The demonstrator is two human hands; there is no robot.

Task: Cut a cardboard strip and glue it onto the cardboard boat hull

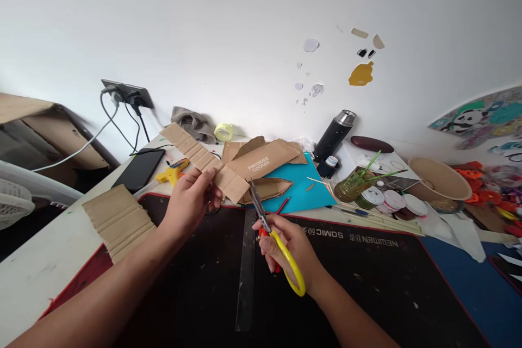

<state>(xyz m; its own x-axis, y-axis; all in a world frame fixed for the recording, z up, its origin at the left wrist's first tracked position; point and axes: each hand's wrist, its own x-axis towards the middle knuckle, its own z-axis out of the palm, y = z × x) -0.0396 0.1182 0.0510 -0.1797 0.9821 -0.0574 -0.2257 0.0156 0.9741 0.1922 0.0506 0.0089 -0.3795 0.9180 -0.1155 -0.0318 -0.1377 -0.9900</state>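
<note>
Pinched in my left hand (pixel 193 196) is a long strip of corrugated cardboard (pixel 196 152), slanting from upper left down to the right. My right hand (pixel 289 244) grips a pair of scissors (pixel 296 277) with yellow and red handles. The scissor blades point up and left, with their tips at the strip's lower right end; whether they touch it I cannot tell. Behind the blades lies a boat-shaped cardboard piece (pixel 269 189) on a teal sheet (pixel 304 187). Further back is cardboard printed "PRESSURE COOKER" (pixel 281 155).
A dark desk mat (pixel 346 293) with a clear ruler (pixel 245 283) lies under my hands. Left are another cardboard piece (pixel 118 223), a yellow glue gun (pixel 169 175) and a phone (pixel 141 167). Right stand a black flask (pixel 334 133), a brush jar (pixel 348 187) and paint pots (pixel 393 200).
</note>
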